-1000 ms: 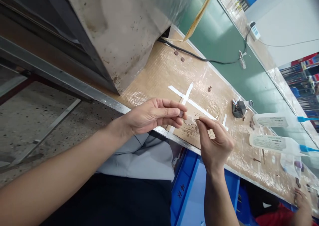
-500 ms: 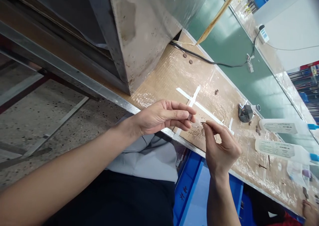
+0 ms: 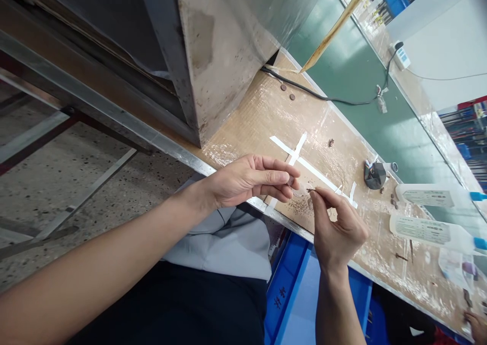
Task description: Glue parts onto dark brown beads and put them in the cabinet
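Note:
My left hand [image 3: 254, 178] is over the bench's front edge, its thumb and fingers closed on a small piece with a thin, shiny curved edge [image 3: 297, 195]. Most of that piece is hidden by the fingers, so its kind is unclear. Just to the right, my right hand [image 3: 338, 226] pinches a small dark, thin piece [image 3: 310, 189] between thumb and forefinger. Its tip points toward the left fingertips, with a narrow gap between the hands. Many tiny brown grains [image 3: 300, 206] lie scattered on the brown board below.
A large metal box [image 3: 228, 45] stands at the left of the bench. White tape strips [image 3: 300, 154] cross the board. Two white bottles [image 3: 422, 195] with blue caps lie at right, near a dark faceted holder [image 3: 375, 175]. An open blue drawer [image 3: 285, 289] is below. Another person's hand [image 3: 475, 324] shows lower right.
Both hands hold nearly the same pose. The view has shifted very slightly, and the other person's hand at the lower right has moved a little downward and right.

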{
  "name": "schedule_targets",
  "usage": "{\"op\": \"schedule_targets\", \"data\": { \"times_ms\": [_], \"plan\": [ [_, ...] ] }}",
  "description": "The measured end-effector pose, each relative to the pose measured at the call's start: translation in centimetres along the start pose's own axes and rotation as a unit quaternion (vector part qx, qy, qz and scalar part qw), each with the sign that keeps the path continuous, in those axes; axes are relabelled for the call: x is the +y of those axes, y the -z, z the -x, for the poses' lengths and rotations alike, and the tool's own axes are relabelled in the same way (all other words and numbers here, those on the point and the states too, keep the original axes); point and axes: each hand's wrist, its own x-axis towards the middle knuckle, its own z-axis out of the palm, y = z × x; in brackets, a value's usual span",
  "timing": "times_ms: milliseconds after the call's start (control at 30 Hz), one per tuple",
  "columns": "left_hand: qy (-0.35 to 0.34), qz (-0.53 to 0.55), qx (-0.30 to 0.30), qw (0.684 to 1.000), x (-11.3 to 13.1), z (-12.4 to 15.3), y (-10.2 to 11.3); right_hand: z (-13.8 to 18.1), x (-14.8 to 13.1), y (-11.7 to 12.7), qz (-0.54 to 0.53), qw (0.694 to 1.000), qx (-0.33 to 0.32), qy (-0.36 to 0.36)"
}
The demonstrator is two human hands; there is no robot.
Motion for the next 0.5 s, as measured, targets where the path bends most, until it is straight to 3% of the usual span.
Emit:
{"op": "schedule_targets", "data": {
  "times_ms": [300, 500],
  "plan": [
    [0.004, 0.016, 0.004, 1.0, 0.1, 0.0, -0.1, -0.9, -0.1, 0.2, 0.0, 0.999, 0.032, 0.019],
    [0.002, 0.009, 0.018, 1.0, -0.1, -0.1, -0.1, -1.3, 0.2, -0.2, -0.01, 0.999, -0.014, 0.048]
  ]
}}
